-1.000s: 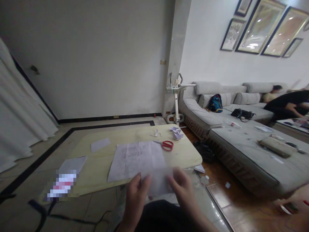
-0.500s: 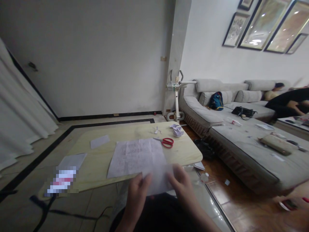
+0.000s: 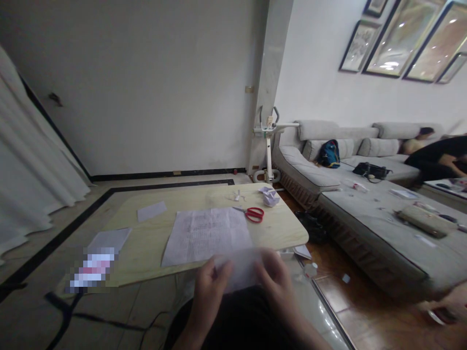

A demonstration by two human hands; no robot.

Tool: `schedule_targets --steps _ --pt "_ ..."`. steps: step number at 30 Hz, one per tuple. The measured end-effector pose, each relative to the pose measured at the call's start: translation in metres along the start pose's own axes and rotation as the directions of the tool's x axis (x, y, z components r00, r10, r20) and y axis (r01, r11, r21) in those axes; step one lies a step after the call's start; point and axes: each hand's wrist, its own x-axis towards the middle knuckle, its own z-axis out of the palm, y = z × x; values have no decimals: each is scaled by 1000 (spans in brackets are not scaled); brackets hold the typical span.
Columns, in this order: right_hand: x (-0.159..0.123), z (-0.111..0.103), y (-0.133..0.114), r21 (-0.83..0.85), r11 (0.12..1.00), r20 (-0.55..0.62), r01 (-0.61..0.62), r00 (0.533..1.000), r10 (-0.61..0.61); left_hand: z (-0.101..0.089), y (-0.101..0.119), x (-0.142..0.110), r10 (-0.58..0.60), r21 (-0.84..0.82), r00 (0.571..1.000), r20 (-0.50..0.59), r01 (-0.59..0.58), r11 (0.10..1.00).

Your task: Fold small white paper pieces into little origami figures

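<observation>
Between my two hands, over my lap at the table's near edge, is a small white sheet of paper [image 3: 241, 270]. My left hand [image 3: 211, 279] pinches its left side and my right hand [image 3: 273, 274] grips its right side. Just beyond lies a large creased sheet of paper [image 3: 206, 236] with faint writing, flat on the wooden table [image 3: 280, 228]. Red-handled scissors [image 3: 254, 214] rest at its upper right corner. Behind them are a crumpled paper [image 3: 270, 197] and small paper scraps [image 3: 238, 196].
Left on the table are a blank paper piece [image 3: 152, 211], another sheet [image 3: 111, 239] and a blurred-out item [image 3: 94, 270]. A grey sofa [image 3: 368, 233] stands to the right, with a backpack [image 3: 329, 154], a black bag [image 3: 371, 170] and people at its far end.
The small sheet's upper edge now bends over between my hands, where it stood flatter before. My hands have barely shifted, and the view has turned slightly.
</observation>
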Motion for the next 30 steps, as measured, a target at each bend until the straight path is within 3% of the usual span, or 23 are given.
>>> schedule_targets --steps 2,5,10,14,19,25,30 --pt "-1 -2 3 -136 980 0 143 989 -145 -1 -4 2 5 19 1000 17 -5 1000" --pt "-3 -2 5 -278 893 70 353 935 -348 -1 -7 3 -45 -2 998 42 45 999" --pt "-10 2 6 -353 784 183 511 859 -478 -5 -9 0 4 -47 998 67 -1 999" --pt "-12 6 14 -342 783 142 520 852 -504 -5 -11 0 -16 -70 999 40 19 997" --pt "-6 10 23 -356 792 35 496 854 -520 3 -12 4 -153 -164 988 -7 150 975" --pt "-7 9 33 -397 770 168 499 864 -474 2 -19 6 -103 -115 992 72 111 987" --pt "-13 10 39 -425 780 245 460 888 -390 -1 -27 5 -101 -95 995 -13 100 991"
